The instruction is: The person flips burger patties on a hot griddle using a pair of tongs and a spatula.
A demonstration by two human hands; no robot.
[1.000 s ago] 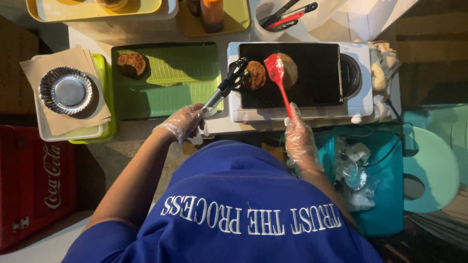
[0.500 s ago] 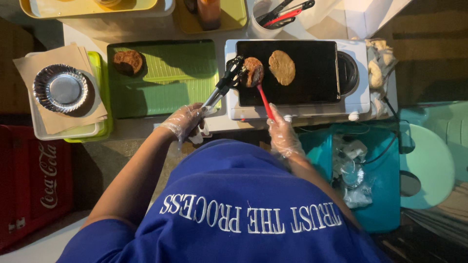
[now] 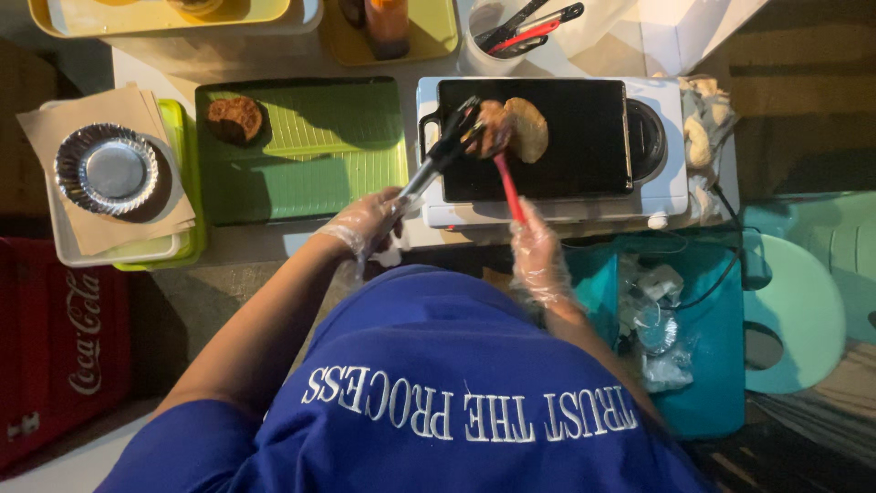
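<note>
Patties sit together at the near-left part of the black griddle plate, a dark one and a paler, golden one overlapping it on the right; the pair looks partly lifted or tilted, though how far off the plate cannot be told. The left hand, in a clear plastic glove, has its grip clenched around the handles of black tongs, whose tips reach the dark patty. The right hand, gloved too, is grasping the red handle of a spatula that runs up under the patties.

The griddle rests on a white electric cooker on the bench. Just left of it lies a green tray with one dark browned patty in its far-left corner. Further left, a foil dish stands on brown paper sheets over a white-and-lime tray. Beyond the cooker a white cup holds red and black utensils, and yellow trays line the far edge. A red crate is at the lower left, a teal bin with crumpled plastic at the right. Nothing blocks the way to the griddle; the tongs and spatula cross over its near-left corner.

Half a second ago the two patties lay flat and apart, the spatula blade only at the dark one's edge. Now they are bunched together, the golden one drawn left against the dark one. The right hand has shifted little; the left hand holds the tongs much as before.
</note>
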